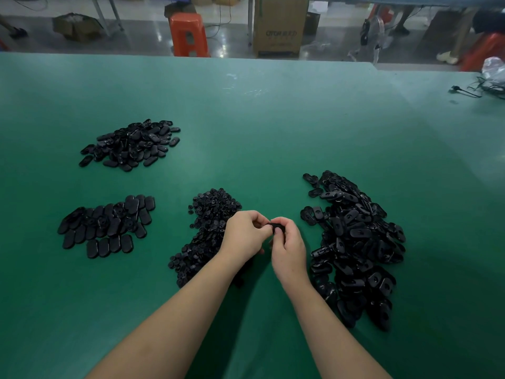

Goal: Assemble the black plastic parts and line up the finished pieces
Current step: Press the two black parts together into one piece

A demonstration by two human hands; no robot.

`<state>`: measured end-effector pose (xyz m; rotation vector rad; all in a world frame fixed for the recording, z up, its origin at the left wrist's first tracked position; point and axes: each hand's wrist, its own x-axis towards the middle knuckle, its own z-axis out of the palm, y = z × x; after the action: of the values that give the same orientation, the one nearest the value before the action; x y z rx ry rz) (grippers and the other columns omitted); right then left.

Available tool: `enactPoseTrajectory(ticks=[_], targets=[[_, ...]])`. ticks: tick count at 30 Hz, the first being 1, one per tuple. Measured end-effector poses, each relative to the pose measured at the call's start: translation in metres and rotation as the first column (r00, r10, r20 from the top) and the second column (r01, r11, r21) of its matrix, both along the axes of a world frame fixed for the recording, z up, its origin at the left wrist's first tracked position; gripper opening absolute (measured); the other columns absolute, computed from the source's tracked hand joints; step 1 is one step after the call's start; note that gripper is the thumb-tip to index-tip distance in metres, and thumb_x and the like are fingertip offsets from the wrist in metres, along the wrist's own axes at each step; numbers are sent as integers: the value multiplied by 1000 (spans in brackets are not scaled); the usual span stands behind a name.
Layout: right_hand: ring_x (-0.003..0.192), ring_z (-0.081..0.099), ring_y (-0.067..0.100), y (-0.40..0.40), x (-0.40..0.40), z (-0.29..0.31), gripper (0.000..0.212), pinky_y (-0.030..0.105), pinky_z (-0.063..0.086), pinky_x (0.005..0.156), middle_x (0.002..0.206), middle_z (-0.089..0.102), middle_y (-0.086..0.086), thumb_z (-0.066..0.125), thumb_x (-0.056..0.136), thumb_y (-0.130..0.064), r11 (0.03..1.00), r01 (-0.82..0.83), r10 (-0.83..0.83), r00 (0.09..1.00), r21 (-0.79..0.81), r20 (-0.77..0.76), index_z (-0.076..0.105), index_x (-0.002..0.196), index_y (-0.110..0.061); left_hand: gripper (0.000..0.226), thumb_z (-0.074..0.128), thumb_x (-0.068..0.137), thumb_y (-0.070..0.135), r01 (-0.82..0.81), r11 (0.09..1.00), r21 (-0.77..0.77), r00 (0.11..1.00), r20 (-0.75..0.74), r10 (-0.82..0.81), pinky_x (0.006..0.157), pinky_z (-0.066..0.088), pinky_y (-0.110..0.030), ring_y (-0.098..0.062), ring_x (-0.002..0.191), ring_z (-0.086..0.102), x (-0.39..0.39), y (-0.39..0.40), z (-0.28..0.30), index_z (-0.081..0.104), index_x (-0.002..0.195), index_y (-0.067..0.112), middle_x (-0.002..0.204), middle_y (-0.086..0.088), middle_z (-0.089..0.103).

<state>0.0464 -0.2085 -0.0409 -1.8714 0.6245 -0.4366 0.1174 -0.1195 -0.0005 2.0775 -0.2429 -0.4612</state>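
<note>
**Both hands pinch one black part above the green table**

The left hand (243,233) and the right hand (288,246) meet just above the table (259,119), fingers curled, both pinching a small black plastic part (276,227) between fingertips. Most of the part is hidden by the fingers, so its shape cannot be told.

Under and behind the left hand lies a heap of small round black pieces (207,231); the left wrist covers part of it. Just right of the right hand is a big loose heap of oblong black shells (355,242), many showing a hole. Well to the left, flat oblong pieces (106,225) lie in rough overlapping rows. Farther back on the left sits another loose pile of oblong parts (134,143).

At the far right edge lie black cables (481,88). Beyond the table stand an orange stool (188,34) and a cardboard box (281,26)
</note>
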Motion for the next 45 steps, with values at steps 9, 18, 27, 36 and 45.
enactPoseTrajectory(ticks=[9,18,27,36,45], targets=[[102,59,12,-1,0,-2,23,35,49,92,108,64,-7,49,101,-7,1000,23,-23,1000,-7,6,59,104,-28,6,70,86,20,33,998,52,998,42,-36,58,59,-36,-20,49,67,-5,-6,2,68,82,16,77,1,71],[80,65,6,-4,0,-7,20,30,52,72,91,67,-9,53,103,-19,993,84,-91,993,87,73,53,98,-39,7,68,93,14,31,996,-79,998,50,-27,52,59,-36,-23,52,68,-6,-3,4,72,87,15,79,1,72],[74,60,21,-4,0,-8,21,54,52,73,84,64,-3,50,102,-16,988,86,-94,994,130,55,55,96,-35,9,68,92,16,140,988,68,967,207,-151,60,52,-17,0,53,61,-3,-3,1,74,98,19,81,8,70],[77,55,11,0,-2,-5,26,43,46,72,91,61,-5,41,104,-16,985,42,-57,995,169,84,48,98,-40,25,50,101,30,266,807,527,661,510,-551,76,51,-37,-25,94,64,-2,12,3,63,121,21,113,2,62],[76,51,17,2,-2,0,13,43,43,71,85,56,0,42,95,-32,979,20,-47,991,204,124,49,100,-42,21,47,100,26,183,769,612,643,517,-565,64,44,-36,-27,90,64,-9,15,3,59,114,16,107,-1,58]])
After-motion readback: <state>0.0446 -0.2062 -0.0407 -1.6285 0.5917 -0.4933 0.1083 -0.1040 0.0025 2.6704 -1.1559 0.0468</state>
